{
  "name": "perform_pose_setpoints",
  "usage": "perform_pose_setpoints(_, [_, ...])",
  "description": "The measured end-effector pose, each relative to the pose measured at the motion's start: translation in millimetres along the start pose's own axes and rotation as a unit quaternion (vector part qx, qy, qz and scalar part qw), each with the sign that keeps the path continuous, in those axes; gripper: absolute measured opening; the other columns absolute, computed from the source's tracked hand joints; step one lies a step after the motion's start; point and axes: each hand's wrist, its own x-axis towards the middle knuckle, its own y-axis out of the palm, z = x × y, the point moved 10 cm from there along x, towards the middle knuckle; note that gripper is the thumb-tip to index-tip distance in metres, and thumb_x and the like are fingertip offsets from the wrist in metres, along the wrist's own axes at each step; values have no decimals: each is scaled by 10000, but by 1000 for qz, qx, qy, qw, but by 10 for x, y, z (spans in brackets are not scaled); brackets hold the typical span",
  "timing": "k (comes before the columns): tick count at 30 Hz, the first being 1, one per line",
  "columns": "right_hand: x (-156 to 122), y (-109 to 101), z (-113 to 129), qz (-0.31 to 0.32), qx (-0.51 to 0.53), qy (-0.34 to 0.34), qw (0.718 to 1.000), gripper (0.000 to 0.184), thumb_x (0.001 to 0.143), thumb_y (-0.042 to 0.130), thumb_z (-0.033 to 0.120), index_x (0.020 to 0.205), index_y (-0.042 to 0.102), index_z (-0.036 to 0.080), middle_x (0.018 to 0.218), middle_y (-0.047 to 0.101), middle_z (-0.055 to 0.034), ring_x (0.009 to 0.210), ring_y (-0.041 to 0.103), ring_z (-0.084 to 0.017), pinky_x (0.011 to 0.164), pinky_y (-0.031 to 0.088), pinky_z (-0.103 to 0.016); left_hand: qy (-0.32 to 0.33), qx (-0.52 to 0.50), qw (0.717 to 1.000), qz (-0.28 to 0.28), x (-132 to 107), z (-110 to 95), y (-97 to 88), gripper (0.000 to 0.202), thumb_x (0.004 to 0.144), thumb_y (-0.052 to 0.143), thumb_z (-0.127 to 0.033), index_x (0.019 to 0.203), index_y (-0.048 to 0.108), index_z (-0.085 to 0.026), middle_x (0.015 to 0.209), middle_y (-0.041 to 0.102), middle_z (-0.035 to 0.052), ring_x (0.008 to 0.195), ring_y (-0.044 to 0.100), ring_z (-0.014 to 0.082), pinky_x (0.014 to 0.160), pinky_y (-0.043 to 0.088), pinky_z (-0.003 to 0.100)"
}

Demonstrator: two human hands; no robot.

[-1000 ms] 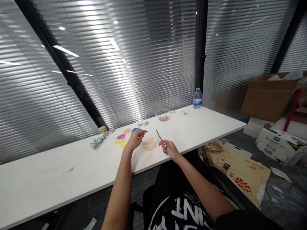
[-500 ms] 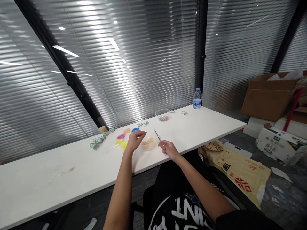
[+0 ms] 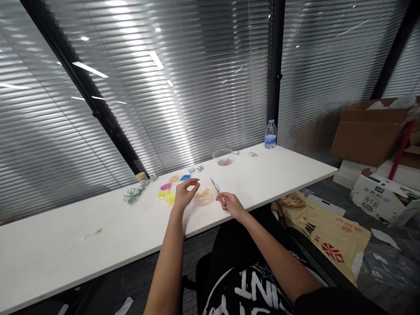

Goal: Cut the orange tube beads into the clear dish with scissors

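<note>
My left hand [image 3: 186,192] is raised at the left side of a clear bowl [image 3: 203,197] with pale orange contents. Its thumb and forefinger come together in a pinch; anything between them is too small to make out. My right hand [image 3: 230,204], on the bowl's right, is closed around a slim pointed metal tool [image 3: 216,189], copper-coloured near the fingers. The tool's tip points up and away from me; whether it is scissors or tweezers I cannot tell. Behind my left hand lie small packets: yellow [image 3: 163,194], pink [image 3: 166,186], orange [image 3: 173,179] and blue [image 3: 185,177].
Farther back stands another clear bowl [image 3: 223,158] with reddish bits. A water bottle [image 3: 270,135] is at the table's back right. Clear pieces with green edges [image 3: 134,192] and a cork-lidded jar [image 3: 141,177] sit left. Cardboard boxes [image 3: 367,131] are beyond the table's right end.
My left hand has shifted very slightly to the left, its thumb and forefinger bowed a little more. The right hand holds the tool almost where it was.
</note>
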Motion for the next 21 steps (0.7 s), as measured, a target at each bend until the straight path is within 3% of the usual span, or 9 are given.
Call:
perform_pose_setpoints(9, [-22,12,27,5,-6,3,1000,289,950,557,414,973,617,132,778,601,12,578,538,-75,527,479,-221,23,15,1000,-15,-3,16,-33,252,924,602,-374,973,637,-129,959,665,45,881,647,155,814,562,356])
perform_pose_setpoints(21, [-23,40,54,7,-26,-1,1000,270,948,565,396,968,613,131,794,605,9,597,549,-80,540,488,-225,103,-1,994,-37,-6,-145,-77,255,943,569,-377,1009,643,-143,1013,668,58,934,643,165,854,553,374])
